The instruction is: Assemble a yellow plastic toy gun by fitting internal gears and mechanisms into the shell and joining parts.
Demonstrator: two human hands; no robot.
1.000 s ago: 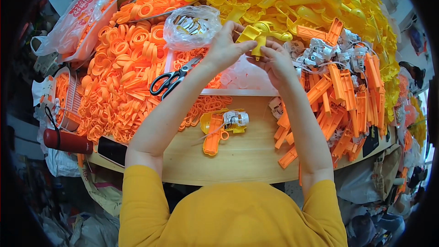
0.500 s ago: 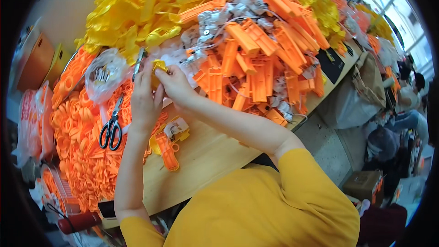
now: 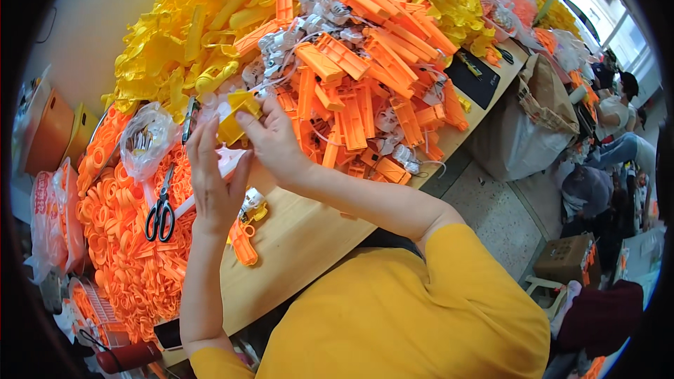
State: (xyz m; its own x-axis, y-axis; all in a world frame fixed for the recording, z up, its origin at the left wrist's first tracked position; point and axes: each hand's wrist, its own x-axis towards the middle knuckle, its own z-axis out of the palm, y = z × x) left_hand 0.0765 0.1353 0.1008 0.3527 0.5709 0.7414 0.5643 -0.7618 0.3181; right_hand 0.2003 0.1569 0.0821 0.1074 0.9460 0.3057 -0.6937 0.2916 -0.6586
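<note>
Between the thumb and fingers of my right hand point(image 3: 276, 144) is a yellow plastic piece point(image 3: 237, 118), raised over the table. My left hand point(image 3: 212, 181) is beside it, fingers stretched upward and thumb apart, with nothing visible in its grasp. A slim dark tool point(image 3: 189, 119) lies just beyond the left fingertips; its kind is unclear. Left of that hand, black-handled scissors point(image 3: 161, 216) rest on a heap of small orange plastic parts point(image 3: 126, 238). Below my hands, an orange plastic part point(image 3: 243, 242) lies on the wooden table beside a white and yellow piece point(image 3: 254, 203).
Long orange plastic parts point(image 3: 358, 126) and white wired units point(image 3: 281, 45) are heaped right of my hands. Behind rises a pile of yellow plastic pieces point(image 3: 196, 28). A clear bag point(image 3: 149, 139) sits at left. Past the table point(image 3: 302, 228) stands a large sack point(image 3: 519, 137); other people are farther right.
My left hand has come away from the yellow piece, its thumb and fingers now spread. The right hand still has that piece, now more exposed. The whole view has shifted slightly.
</note>
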